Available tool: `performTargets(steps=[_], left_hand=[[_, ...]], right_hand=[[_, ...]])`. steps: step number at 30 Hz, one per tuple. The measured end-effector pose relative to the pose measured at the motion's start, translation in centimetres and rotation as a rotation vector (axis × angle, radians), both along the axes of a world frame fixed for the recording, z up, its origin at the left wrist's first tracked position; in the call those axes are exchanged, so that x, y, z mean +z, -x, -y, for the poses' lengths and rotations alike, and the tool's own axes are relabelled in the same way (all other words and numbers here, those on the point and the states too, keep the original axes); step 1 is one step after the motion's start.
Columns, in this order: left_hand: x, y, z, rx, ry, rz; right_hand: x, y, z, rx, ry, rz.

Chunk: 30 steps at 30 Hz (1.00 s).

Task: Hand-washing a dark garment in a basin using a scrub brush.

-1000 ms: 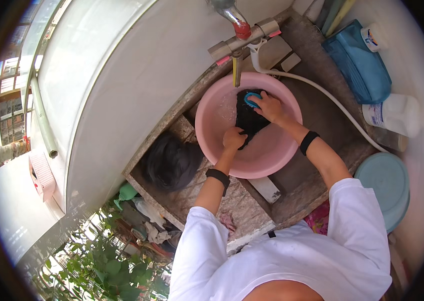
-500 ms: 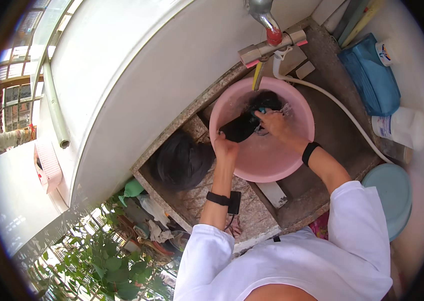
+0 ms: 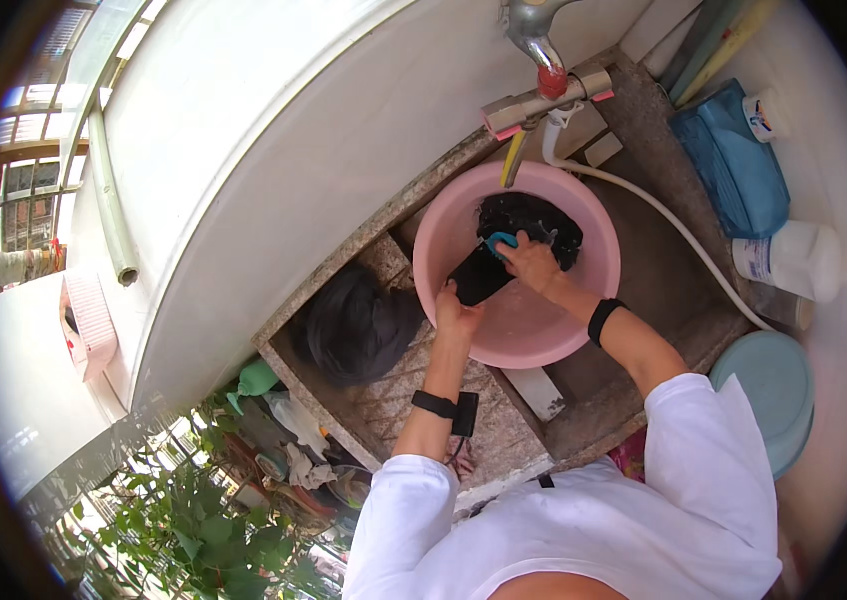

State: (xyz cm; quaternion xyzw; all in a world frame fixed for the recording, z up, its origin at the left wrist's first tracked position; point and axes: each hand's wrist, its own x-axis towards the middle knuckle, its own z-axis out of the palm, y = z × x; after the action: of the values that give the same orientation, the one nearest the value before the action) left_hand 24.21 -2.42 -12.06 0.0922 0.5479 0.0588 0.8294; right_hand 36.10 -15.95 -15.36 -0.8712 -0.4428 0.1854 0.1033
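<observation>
A pink basin (image 3: 598,195) stands in the stone sink under the tap. Inside it lies a wet black piece (image 3: 543,215), smooth and flat at its near end and rumpled with some suds at the far end; whether it is cloth or a shoe I cannot tell. My left hand (image 3: 457,312) grips the flat near end by the basin's left rim. In my right hand (image 3: 533,262) is a small teal scrubbing brush (image 3: 501,243), pressed against the middle of the black piece. The brush's underside is hidden.
A dark bundle (image 3: 355,325) lies left of the basin on the ridged washboard slab (image 3: 488,420). The metal tap (image 3: 546,80) hangs above, with a white hose (image 3: 678,215) running right. A blue bag (image 3: 728,160), white jug (image 3: 793,262) and teal round lid or basin (image 3: 768,400) stand at right.
My right hand has drawn the brush slightly left and down along the black piece. The far end of the piece now lies spread more widely. My left hand keeps its grip.
</observation>
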Motion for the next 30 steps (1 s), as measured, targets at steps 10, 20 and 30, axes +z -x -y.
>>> performTargets(steps=[10, 20, 30], left_hand=[[-4.6, 2.2, -0.2, -0.094, -0.037, -0.013], [-2.2, 2.6, 0.3, -0.144, -0.017, -0.215], [3.3, 0.0, -4.2, -0.276, -0.345, -0.215]], right_hand=[[2.9, 5.6, -3.9, -0.074, -0.298, -0.358], [4.9, 3.7, -2.6, -0.49, -0.395, -0.252], [3.6, 1.1, 0.3, -0.304, -0.086, -0.24]])
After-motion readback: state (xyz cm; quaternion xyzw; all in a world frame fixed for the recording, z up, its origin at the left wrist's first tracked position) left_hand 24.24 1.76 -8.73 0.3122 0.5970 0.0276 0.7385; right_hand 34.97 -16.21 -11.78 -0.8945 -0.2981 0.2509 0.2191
